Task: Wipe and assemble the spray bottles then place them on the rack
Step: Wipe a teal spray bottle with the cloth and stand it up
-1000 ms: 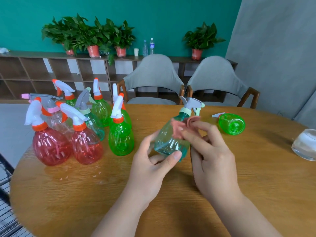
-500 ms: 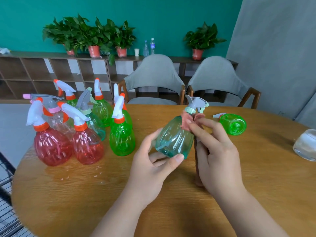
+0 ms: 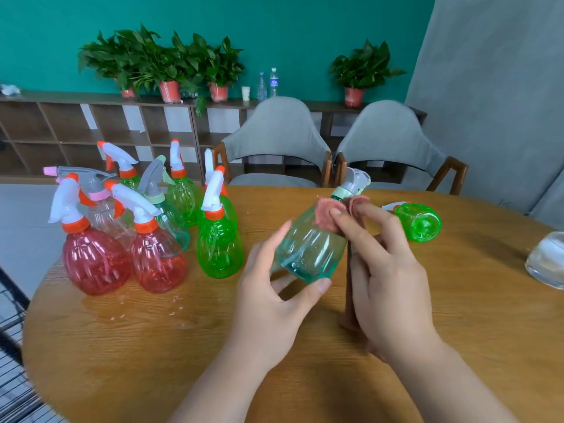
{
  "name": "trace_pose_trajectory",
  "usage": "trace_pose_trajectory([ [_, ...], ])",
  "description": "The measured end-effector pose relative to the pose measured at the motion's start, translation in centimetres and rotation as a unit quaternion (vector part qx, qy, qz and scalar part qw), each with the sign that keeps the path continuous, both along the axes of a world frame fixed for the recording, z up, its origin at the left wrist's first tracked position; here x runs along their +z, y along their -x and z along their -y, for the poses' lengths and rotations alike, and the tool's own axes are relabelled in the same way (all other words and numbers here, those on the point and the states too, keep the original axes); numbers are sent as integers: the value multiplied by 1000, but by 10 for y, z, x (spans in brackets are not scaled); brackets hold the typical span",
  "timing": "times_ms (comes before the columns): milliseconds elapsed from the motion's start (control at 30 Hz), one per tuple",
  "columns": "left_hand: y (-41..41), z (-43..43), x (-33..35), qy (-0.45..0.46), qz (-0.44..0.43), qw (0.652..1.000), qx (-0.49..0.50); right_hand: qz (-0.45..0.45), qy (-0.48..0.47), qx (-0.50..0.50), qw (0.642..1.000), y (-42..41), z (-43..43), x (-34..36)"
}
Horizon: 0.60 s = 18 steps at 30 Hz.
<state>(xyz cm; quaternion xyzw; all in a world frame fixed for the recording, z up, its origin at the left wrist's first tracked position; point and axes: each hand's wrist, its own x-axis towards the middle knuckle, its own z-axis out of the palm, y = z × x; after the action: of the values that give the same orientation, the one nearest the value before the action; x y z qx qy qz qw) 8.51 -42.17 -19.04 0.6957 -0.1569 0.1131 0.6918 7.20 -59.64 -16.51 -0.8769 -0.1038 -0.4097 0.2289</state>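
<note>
A teal spray bottle (image 3: 308,248) with a grey trigger head (image 3: 355,180) is tilted over the round wooden table (image 3: 152,346). My left hand (image 3: 274,288) grips its base. My right hand (image 3: 387,267) presses a pink cloth (image 3: 326,213) against the bottle's shoulder and neck; part of the cloth hangs down behind the palm. A green bottle (image 3: 419,221) lies on its side at the right. Several assembled bottles stand at the left: two red ones (image 3: 94,264) (image 3: 158,261), a green one (image 3: 219,245) and others behind.
A clear glass bowl (image 3: 546,261) sits at the table's right edge. Two grey chairs (image 3: 277,141) stand behind the table. A black wire rack (image 3: 12,346) shows at the lower left. Small water drops (image 3: 177,300) lie on the table near the red bottles.
The teal bottle has been raised slightly and tipped more upright. My right hand has slid the cloth up from the bottle's shoulder toward its neck.
</note>
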Motion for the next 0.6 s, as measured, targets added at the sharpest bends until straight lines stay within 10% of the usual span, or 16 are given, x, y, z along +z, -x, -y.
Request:
trace_pose_trajectory([
  [367,-8,2,-12,20,6,999,49,12,111,66,992,9,-22,-18],
  [600,1,9,-9,-15,41,999,29,-19,-8,-34,999,-4,-7,-2],
])
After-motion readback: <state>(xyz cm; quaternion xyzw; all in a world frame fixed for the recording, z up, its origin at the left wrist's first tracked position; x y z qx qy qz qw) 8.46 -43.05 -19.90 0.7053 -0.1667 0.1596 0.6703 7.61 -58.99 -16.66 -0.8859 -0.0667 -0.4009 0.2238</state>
